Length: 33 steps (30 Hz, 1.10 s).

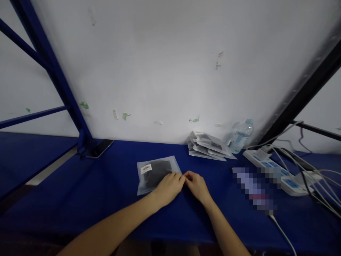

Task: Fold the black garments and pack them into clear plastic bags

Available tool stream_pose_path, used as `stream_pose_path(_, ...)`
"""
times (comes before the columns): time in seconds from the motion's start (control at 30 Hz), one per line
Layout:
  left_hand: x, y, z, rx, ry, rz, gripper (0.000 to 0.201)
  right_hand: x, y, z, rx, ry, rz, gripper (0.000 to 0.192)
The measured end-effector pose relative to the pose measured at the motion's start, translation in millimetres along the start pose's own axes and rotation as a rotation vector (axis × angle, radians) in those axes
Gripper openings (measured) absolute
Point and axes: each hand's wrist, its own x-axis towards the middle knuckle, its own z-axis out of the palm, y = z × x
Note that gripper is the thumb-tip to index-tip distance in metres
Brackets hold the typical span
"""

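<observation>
A frosted plastic bag [142, 181] with something dark inside and a white barcode label lies flat on the blue table in front of me. My left hand [170, 186] rests over the bag's right part, its fingertips closed on the right edge. Right beside it, my right hand [195, 183] pinches at the same edge, thumb and forefinger together. The fingertips of both hands meet there, and the exact bit of edge between them is hidden.
Behind to the right lies a stack of similar bags [209, 145], beside a water bottle [242, 137]. A white power strip [274, 170] with cables and a blurred-out device [253, 188] lie at the right. A phone [100, 148] lies back left near the blue frame post [60, 81].
</observation>
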Motion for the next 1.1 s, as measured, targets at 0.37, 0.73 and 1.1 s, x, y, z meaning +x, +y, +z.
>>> stream_pose_path(0.37, -62.2, -34.5, -22.7, 0.115, -0.069, -0.025, 0.024, 0.7, 1.7, 0.4, 0.051, -0.005, -0.001, 0.025)
stream_pose_path(0.73, -122.4, -84.9, -42.5, -0.086, -0.019, -0.427, 0.025, 4.3, 4.0, 3.1, 0.135, 0.020, 0.072, 0.027)
stream_pose_path(1.1, -75.7, -96.8, -24.7, -0.408, -0.093, -0.554, 0.036, 20.9, -0.7, 2.5, 0.498, -0.026, 0.166, 0.031)
